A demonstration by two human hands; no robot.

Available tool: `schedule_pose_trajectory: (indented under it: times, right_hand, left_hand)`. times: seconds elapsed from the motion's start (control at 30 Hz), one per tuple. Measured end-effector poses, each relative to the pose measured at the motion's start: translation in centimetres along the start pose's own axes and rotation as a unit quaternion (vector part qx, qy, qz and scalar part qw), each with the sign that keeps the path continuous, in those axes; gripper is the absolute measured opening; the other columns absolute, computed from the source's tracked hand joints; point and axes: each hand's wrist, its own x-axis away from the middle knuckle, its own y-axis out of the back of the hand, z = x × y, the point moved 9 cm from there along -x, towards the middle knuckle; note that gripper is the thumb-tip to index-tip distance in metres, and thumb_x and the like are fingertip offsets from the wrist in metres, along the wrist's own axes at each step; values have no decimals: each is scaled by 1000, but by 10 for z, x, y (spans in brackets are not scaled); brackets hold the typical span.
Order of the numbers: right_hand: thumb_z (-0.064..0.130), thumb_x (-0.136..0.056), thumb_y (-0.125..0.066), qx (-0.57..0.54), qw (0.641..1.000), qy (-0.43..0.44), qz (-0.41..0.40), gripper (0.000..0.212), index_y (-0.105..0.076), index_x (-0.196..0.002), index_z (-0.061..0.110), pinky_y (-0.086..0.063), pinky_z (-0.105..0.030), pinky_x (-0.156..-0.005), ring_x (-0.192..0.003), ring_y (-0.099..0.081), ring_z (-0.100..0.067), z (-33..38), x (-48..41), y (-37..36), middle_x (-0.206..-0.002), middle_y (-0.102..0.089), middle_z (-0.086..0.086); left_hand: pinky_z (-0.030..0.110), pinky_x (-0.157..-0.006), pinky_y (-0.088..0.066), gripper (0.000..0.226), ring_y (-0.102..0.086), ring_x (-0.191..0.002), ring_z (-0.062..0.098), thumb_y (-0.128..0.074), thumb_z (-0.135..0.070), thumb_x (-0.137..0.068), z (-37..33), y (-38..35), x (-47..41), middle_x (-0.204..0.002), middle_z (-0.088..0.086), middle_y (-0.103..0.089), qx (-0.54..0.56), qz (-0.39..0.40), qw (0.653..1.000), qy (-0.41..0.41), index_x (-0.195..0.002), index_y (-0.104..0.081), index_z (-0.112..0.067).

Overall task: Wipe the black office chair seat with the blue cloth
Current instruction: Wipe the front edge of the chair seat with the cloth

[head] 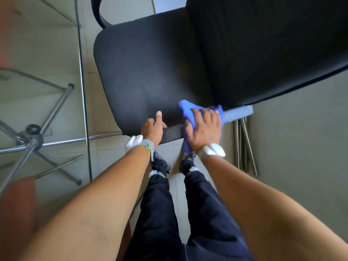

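The black office chair seat fills the upper middle of the head view, with its backrest rising at the right. My right hand lies flat on the blue cloth, pressing it against the seat's near edge; part of the cloth hangs down below the palm. My left hand grips the seat's near rim just left of the cloth, thumb lying on top of the seat and fingers curled underneath.
A glass table with a chrome star-shaped frame beneath it stands at the left, its edge close to the chair. Thin metal rods hang below the chair's right side. My legs and shoes stand on tiled floor.
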Motion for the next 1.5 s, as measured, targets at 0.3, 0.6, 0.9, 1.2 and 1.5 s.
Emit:
schedule_pose_trajectory:
  times: [0.3,0.6,0.9,1.2,1.5]
  right_hand:
    - [47,-92,-52,9,997,-79,-9,53,-61,-139,23,-16,-58,-125,-143,-40,-43,-4,8,-1,-142,-58,-14]
    - [44,-92,-50,-6,999,-32,15,47,-65,-132,24,-19,-53,-126,-138,-46,-36,39,24,-11,-133,-64,-7]
    - [42,-91,-50,7,986,-167,-20,45,-64,-127,18,-20,-58,-123,-143,-41,-40,-33,0,7,-137,-62,-10]
    - [43,-90,-51,-37,999,4,38,53,-63,-136,21,-24,-53,-124,-138,-48,-39,36,31,-11,-139,-62,-12]
    - [42,-89,-50,9,992,-126,-1,54,-62,-133,14,-23,-60,-121,-139,-45,-41,-43,2,12,-138,-60,-16]
  left_hand:
    - [44,-89,-44,64,-60,-96,45,-25,-39,-101,3,-5,-6,-102,26,-73,-174,-53,978,-100,-88,-72,1]
    - [46,-95,-40,60,-54,-110,42,-28,-36,-103,13,4,-5,-110,26,-70,-256,-72,962,-55,-99,-70,8]
    - [46,-97,-40,72,-54,-109,43,-21,-44,-104,21,-2,-11,-111,26,-70,-208,-81,975,-17,-98,-69,9]
    - [45,-101,-35,54,-51,-116,43,-33,-30,-104,22,1,-5,-119,30,-66,-204,-73,976,-8,-107,-65,13]
    - [47,-95,-38,68,-54,-108,45,-24,-38,-106,22,-1,-7,-110,30,-69,-203,-110,973,-14,-95,-68,12]
